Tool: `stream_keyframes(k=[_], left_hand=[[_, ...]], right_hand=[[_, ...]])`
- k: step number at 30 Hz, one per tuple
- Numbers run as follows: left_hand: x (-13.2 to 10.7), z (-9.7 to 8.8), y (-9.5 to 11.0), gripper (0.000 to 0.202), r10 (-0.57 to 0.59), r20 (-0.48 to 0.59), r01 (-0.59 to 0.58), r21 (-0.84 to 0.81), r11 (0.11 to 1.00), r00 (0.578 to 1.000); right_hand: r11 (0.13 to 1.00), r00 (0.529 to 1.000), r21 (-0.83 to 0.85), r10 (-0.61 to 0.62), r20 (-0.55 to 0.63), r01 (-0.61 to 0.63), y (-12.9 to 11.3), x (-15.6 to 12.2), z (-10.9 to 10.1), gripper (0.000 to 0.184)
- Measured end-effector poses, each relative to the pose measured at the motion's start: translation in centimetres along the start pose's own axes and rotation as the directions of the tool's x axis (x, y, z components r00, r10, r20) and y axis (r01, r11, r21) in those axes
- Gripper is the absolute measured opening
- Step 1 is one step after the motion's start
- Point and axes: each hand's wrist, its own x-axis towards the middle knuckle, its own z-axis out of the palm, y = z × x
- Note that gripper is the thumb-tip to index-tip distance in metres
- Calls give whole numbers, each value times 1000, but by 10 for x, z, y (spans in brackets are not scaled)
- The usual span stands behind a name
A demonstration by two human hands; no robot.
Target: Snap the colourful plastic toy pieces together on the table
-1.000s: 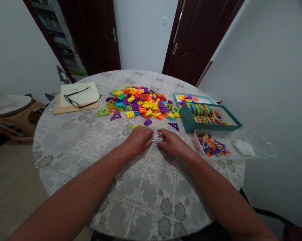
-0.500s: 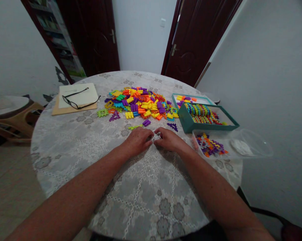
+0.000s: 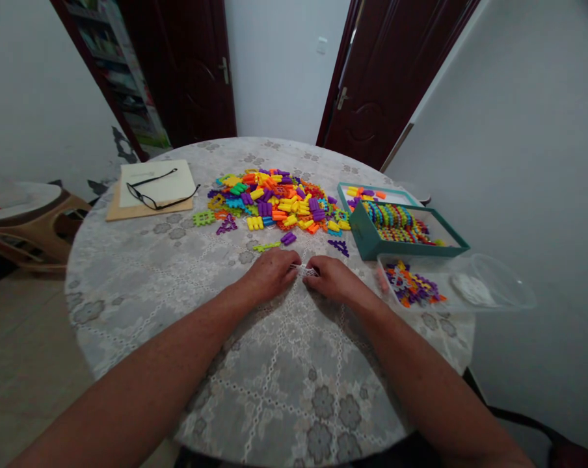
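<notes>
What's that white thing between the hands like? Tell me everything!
The white piece is small and openwork, like a lattice, perhaps plastic. The left hand and right hand grip it from opposite sides, hiding its ends. It looks thin; its full outline, and whether it touches the tablecloth, I can't tell.

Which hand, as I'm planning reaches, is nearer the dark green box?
Right. The right hand is left of the dark green box, lower in view; the left hand is farther left.

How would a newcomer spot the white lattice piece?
Start at the round, grey floral-clothed table. This side of its multicoloured plastic heap are the left hand and right hand. Between them is the white lattice piece, the only one visibly held.
</notes>
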Motion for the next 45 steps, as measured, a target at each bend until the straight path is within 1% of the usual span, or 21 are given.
stream_keyframes(k=[3, 5, 6, 9, 10, 11, 16, 21, 26, 28, 31, 36, 37, 41, 42, 45], left_hand=[[0, -1, 0, 18, -14, -15, 14, -23, 1000, 1000], [-1, -1, -1, 18, -31, -21, 30, -32, 999, 999], [-1, -1, -1, 18, -40, -22, 39, -33, 999, 999], [-1, 0, -2, 21, -55, -10, 55, -25, 998, 998], [-1, 0, -1, 23, -52, -2, 52, -23, 998, 999], [-1, 1, -1, 24, -47, 7, 48, -19, 999, 999], [1, 2, -1, 27, -56, 46, 56, 10, 998, 997], [1, 1, -1, 25, -53, 45, 53, 14, 999, 998], [2, -1, 1, 24, -59, 67, 57, 29, 998, 996], [2, -1, 1, 24, -62, 69, 60, 30, 998, 996], [2, 0, 0, 26, -66, 55, 65, 23, 998, 996], [0, 0, 0, 24, -42, 46, 41, 9, 999, 998], [0, -1, 0, 23, -39, 48, 38, 9, 999, 998], [0, -3, 3, 22, -27, 55, 26, 15, 1000, 998], [0, -3, 3, 22, -25, 58, 24, 22, 999, 998], [0, -2, 2, 21, -21, 64, 19, 36, 999, 998]], right_hand=[[997, 999, 68, -36, 33, 33, 4, -4, -3, 5], [994, 999, 107, -25, 40, 20, 6, -5, -4, 6], [992, 1000, 123, -6, 29, 3, 6, -6, -5, 10], [990, 999, 136, 44, -21, -40, 6, -5, -2, 37], [991, 998, 122, 51, -33, -46, 5, -4, -1, 44], [993, 998, 102, 57, -39, -53, 4, -4, 0, 47], [993, 993, 26, 119, -13, -118, 3, 3, 1, 38], [991, 991, -4, 136, 5, -136, 2, 8, -2, 37], [990, 989, -19, 143, 22, -143, -3, 8, -4, 34], [990, 990, -8, 140, 26, -140, -5, 7, -4, 33], [993, 993, 1, 114, 1, -114, -5, 5, -3, 30], [999, 999, 13, 38, -23, -37, -7, 1, 0, 10], [999, 999, 21, 30, -30, -29, -7, 0, 0, 11], [998, 999, 55, 27, -36, -25, -7, 2, 1, 23], [998, 999, 57, 29, -29, -27, -6, 4, 1, 23], [998, 999, 49, 32, -6, -32, -6, 8, -1, 13]])
